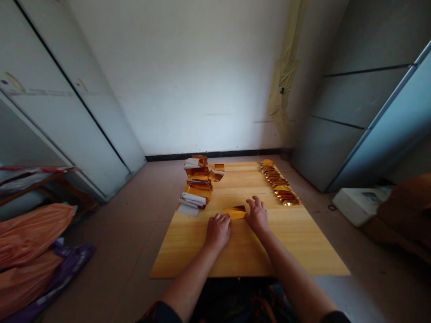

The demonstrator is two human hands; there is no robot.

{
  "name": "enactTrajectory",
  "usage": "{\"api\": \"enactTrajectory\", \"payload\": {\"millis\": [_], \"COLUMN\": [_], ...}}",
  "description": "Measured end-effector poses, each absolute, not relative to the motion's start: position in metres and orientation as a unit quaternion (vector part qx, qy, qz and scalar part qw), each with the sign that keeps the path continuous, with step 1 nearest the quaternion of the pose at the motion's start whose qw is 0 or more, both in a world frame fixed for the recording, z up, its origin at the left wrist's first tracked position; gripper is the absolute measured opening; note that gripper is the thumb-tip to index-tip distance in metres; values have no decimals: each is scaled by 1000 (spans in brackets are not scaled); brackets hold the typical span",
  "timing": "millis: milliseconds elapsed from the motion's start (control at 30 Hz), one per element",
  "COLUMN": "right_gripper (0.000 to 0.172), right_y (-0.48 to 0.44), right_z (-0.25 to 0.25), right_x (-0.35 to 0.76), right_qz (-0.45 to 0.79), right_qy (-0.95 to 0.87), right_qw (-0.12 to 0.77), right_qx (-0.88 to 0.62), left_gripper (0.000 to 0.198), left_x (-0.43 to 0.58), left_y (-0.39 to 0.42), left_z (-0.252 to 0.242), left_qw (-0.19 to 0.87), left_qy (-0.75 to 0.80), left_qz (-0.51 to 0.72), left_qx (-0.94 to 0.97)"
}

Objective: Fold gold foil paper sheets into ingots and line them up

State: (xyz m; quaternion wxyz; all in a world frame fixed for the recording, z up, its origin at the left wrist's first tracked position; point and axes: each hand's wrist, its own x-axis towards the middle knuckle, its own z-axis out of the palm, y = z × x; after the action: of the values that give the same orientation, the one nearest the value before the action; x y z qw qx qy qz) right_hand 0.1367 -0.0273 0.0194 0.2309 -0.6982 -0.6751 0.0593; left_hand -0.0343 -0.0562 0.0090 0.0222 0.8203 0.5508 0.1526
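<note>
A small sheet of gold foil paper (235, 212) lies on the wooden board (296, 242) between my hands. My left hand (218, 229) rests on the board with its fingers curled at the sheet's left edge. My right hand (257, 214) lies with fingers spread flat, pressing the sheet's right side. A tall stack of gold and white foil sheets (197, 185) stands at the board's far left. A row of folded gold pieces (279, 183) runs along the far right edge.
The low board sits on a tiled floor. White cabinet doors (67, 116) stand at the left, grey panels (363, 103) at the right. Orange and purple bags (33, 251) lie at the left. A white box (360, 204) sits on the floor at the right.
</note>
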Motion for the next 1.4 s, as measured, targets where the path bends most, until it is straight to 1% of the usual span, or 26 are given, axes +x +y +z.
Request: {"api": "enactTrajectory", "payload": {"millis": [67,167,233,300,500,633,833,967,1067,1133,1167,1200,1233,1300,1333,1400], "right_gripper": [38,27,24,22,18,18,11,17,16,18,23,32,43,59,64,66], "right_y": [-29,-31,-31,-32,-33,-36,-46,-45,-41,-39,-38,-37,-37,-36,-35,-34], "right_z": [19,18,17,15,13,14,16,14,9,7,6,5,4,2,1,-1], "right_x": [141,138,134,131,135,137,145,151,151,151,150,150,150,150,150,150], "right_qz": [53,70,80,86,107,104,105,112,115,120,123,125,124,123,124,136], "right_qy": [-725,-781,-781,-770,-756,-770,-799,-797,-782,-765,-754,-744,-734,-718,-712,-709], "right_qw": [257,232,198,183,219,233,211,216,223,245,260,277,292,312,318,321], "right_qx": [-637,-576,-587,-605,-607,-585,-553,-553,-571,-584,-590,-595,-600,-609,-613,-612], "left_gripper": [15,13,16,20,33,19,9,13,9,5,4,5,8,21,30,48], "left_x": [-33,-32,-30,-29,-27,-29,-35,-35,-34,-33,-33,-33,-33,-34,-34,-34], "left_y": [-52,-44,-39,-36,-31,-32,-43,-46,-45,-44,-44,-44,-44,-44,-44,-44], "left_z": [12,15,15,13,11,11,7,5,3,2,2,1,1,0,0,-3], "left_qw": [34,43,43,43,56,55,60,50,53,62,67,72,76,81,83,81], "left_qy": [559,566,571,577,608,593,550,544,560,566,568,570,572,574,573,567], "left_qz": [154,154,160,169,174,192,207,222,220,227,236,247,259,280,290,312], "left_qx": [814,809,804,797,773,780,807,807,797,790,786,780,775,765,762,758]}}
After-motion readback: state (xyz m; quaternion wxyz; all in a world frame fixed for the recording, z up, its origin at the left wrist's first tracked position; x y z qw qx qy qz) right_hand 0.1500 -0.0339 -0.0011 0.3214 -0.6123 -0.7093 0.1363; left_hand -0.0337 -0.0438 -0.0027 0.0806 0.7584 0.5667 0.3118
